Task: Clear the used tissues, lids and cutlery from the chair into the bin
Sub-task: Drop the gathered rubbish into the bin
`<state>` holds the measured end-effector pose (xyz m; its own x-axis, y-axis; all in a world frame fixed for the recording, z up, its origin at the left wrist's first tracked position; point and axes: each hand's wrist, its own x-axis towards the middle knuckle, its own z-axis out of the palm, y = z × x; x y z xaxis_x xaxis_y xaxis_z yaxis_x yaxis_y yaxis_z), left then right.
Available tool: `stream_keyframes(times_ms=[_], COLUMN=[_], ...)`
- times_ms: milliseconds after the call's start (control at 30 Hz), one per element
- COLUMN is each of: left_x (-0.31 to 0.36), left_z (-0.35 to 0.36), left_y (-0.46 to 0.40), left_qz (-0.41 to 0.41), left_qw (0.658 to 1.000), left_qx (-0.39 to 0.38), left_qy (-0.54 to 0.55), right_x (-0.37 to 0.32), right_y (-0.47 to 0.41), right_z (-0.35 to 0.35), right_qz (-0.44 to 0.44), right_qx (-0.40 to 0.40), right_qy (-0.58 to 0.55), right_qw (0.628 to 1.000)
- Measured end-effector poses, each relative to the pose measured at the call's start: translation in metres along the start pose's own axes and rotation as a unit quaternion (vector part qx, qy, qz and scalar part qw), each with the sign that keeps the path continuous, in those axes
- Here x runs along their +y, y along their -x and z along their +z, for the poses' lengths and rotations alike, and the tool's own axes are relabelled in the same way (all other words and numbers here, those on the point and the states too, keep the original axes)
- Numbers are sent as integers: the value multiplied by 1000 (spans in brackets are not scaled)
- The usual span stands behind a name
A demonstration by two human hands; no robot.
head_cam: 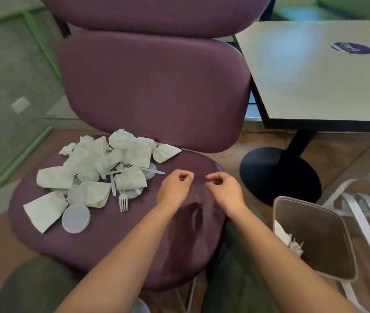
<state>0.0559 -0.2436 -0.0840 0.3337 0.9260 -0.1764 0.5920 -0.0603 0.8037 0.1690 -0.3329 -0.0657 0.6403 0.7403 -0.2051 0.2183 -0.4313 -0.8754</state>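
A purple padded chair (116, 242) fills the middle of the view, its seat near and its backrest rising on the far side. A heap of crumpled white tissues (102, 159) covers the far left part of the seat, with flatter folded napkins spread toward the near left edge. White plastic cutlery is mixed into the heap: a fork (123, 201) lies at the near right edge of the pile with its tines pointing near, and a knife (153, 171) pokes out to the right from under the tissues. A round translucent lid (75, 218) rests on the seat at the near edge of the pile, touching a folded napkin on its left. Both hands hover over the bare right part of the seat, close to each other but apart. The left hand (175, 188) has its fingers curled with thumb and fingertips drawn together, and nothing can be seen in it; the right hand (223, 188) is curled the same way, also holding nothing visible. The brown bin (335, 247) stands on the floor to the near right of the chair, with some white waste already inside at its left wall. A pale table (315, 75) on a black pedestal stands at the far right.
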Motion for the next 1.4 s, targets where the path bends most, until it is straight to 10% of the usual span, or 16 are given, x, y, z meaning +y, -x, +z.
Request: stream_keyframes(times_ms=[567,1033,1400], left_x=[-124,-123,-116], left_z=[-122,-129,-130], left_y=[-11,-55,-52], left_qz=[-77,-123,-130], left_qw=[989,986,987], left_qx=[128,48,44], left_qy=[0,-106,-88], right_x=[-37,-53,-59], right_y=[-3,-37,-42], right_z=[165,206,185], right_qz=[-21,-231,-177], right_qx=[-138,-176,-166], right_qy=[109,316,308], right_qw=[984,903,920])
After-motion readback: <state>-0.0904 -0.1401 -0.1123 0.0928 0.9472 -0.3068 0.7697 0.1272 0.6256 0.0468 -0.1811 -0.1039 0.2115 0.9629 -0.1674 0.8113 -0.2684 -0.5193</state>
